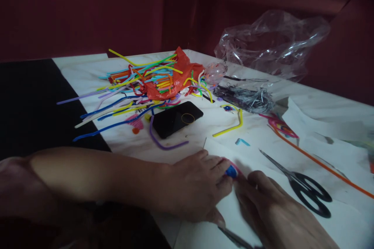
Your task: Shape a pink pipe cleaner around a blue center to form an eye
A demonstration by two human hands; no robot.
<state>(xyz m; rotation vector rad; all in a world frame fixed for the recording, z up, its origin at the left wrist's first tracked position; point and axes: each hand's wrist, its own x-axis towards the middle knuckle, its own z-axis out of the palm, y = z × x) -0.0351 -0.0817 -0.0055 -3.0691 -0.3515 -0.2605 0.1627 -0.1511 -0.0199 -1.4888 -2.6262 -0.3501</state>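
Both hands low on the worktop (321, 109), front centre: left hand (193, 186) lying flat, right hand (277, 210) just right of it, fingers (223, 167) of both meeting at a small piece (231, 171) on a paper sheet (248, 155). Scissors (304, 188) right of the hands, on the same sheet. Phone (177, 118) behind the left hand, mid-worktop. Pile of straws (134, 85) behind and left of the phone, partly on a crumpled bag (172, 79). Bent straw (230, 124) right of the phone. Bundle of thin strands (245, 99) further right and behind. Clear plastic bag (271, 44) at the far right edge. Long straw (321, 163) running along the right side behind the scissors.
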